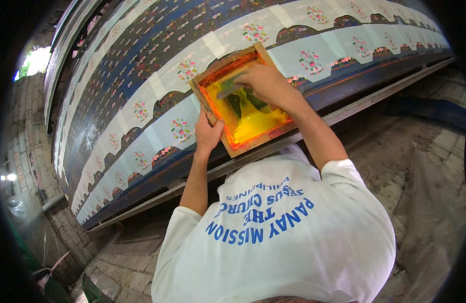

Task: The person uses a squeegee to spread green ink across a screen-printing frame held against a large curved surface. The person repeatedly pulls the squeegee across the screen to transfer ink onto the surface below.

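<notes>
My left hand [210,130] grips the left side of a small wooden screen-printing frame [256,150], fingers wrapped round its edge. The frame lies tilted on a long printing table [344,88], over pale fabric pieces. Its inside is stained orange and red and holds bright yellow ink [253,121] with a darker green patch. My right hand [266,88] is inside the upper part of the frame, fingers closed on a smeared squeegee [227,93], which is partly hidden by the hand.
Rows of pale cut pieces with colourful round prints [311,61] run along the curved-looking table. A metal rail [384,91] lines its near edge. A brick floor [122,283], plastic sheets [425,212] and a bright opening [36,63] lie around it. My white shirt fills the bottom middle.
</notes>
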The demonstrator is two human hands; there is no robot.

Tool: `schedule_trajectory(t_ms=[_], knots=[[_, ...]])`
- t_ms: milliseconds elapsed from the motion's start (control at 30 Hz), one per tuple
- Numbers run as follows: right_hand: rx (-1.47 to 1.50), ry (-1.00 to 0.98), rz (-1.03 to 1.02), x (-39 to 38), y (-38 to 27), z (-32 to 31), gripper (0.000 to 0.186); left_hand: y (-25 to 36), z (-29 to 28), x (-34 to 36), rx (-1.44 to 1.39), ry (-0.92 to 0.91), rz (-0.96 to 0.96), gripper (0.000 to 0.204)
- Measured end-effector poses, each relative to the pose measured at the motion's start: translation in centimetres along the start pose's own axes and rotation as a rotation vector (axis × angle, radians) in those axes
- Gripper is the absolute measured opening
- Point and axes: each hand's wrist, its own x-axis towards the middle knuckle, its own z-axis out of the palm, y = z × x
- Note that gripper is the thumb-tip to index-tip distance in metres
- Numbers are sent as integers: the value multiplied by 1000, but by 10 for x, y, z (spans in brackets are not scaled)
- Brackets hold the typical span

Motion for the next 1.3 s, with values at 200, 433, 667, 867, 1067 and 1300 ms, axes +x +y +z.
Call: schedule_trajectory(t_ms=[200, 433, 667, 867, 1067, 1300], knots=[[-59, -170, 62, 25, -8, -2, 43, 8, -3, -3, 8, -18, -75, 96], [-3, -244, -111, -78, -49, -3, 48, 8, -8, -8, 66, -33, -59, 102], [-26, -254, 45, -35, -36, -23, 48, 1, -8, -5, 32, -51, -69, 105], [-39, -32, 70, 16, 2, -13, 47, -2, -8, -4, 36, -53, -41, 107], [-45, -193, 136, -43, -30, -15, 53, -2, -6, -7, 9, -47, -65, 102], [-30, -52, 92, -118, -54, 0, 54, 9, -5, -7, 143, -17, -108, 102]])
